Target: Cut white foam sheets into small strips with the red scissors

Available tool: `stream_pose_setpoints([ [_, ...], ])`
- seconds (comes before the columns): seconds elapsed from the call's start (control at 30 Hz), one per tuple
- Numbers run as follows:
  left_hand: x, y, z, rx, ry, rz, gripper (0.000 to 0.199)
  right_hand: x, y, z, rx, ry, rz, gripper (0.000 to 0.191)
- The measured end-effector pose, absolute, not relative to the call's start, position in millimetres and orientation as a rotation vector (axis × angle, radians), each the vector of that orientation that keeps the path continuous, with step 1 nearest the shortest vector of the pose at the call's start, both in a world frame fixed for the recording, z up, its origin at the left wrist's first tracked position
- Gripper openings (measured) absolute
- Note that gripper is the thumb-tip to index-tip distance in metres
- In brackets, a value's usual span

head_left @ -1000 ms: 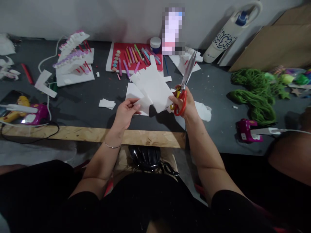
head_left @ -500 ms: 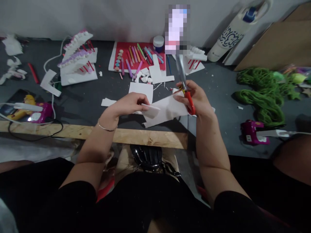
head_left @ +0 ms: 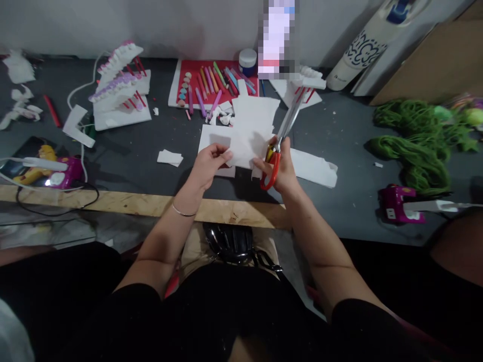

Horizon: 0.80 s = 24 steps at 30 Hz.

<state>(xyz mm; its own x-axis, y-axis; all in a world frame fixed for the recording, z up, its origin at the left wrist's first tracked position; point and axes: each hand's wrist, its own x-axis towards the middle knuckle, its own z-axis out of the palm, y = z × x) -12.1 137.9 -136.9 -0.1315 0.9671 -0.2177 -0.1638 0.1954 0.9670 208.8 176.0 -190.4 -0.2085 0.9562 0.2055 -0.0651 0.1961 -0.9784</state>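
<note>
The dark bench (head_left: 350, 166) spreads under everything, and the red board (head_left: 187, 65) near its back edge serves as the landmark. The white sheet (head_left: 247, 128) has just been swung round: it faces the person squarely on the near side of the red board, gripped at both lower corners — so it seems to be getting turned and looked over rather than cut. Half a second ago it slanted low toward the bench's near edge; now it hides most of the L-shaped piece (head_left: 242, 89), whose tip alone shows against the red board. The long strip (head_left: 315, 168), to the right of the red board and nearer the person, shows more fully than it did. A square piece (head_left: 207, 136) lies nearer than the red board, partly under the sheet. Of the hands, the left hand (head_left: 207, 163) pinches the sheet between thumb and fingers; whether a smaller piece is caught there too, I cannot tell. The right hand (head_left: 286, 166) pinches the other corner while wrapped around the scissors (head_left: 284, 131) — their blades look closed and point away, to the right of the red board.
</note>
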Motion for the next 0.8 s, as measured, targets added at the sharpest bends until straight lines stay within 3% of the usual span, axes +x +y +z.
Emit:
stream_pose_setpoints([
  [0.23,-24,134,-117,1.218,1.278,0.829,0.018,215,176,-174,-0.895,-1.504,1.400,0.064],
  [0.37,-16,131,-115,1.258,1.357,0.927,0.038,215,169,-171,-0.868,-1.526,1.347,0.056],
  [0.6,-5,124,-133,1.123,1.373,1.111,0.073,216,170,-188,-0.896,-1.552,1.318,0.071],
  [0.67,-5,121,-135,1.038,1.351,1.122,0.071,218,172,-191,-0.908,-1.554,1.317,0.073],
  [0.8,-6,114,-132,0.963,1.269,1.026,0.048,221,173,-190,-0.914,-1.525,1.302,0.072],
])
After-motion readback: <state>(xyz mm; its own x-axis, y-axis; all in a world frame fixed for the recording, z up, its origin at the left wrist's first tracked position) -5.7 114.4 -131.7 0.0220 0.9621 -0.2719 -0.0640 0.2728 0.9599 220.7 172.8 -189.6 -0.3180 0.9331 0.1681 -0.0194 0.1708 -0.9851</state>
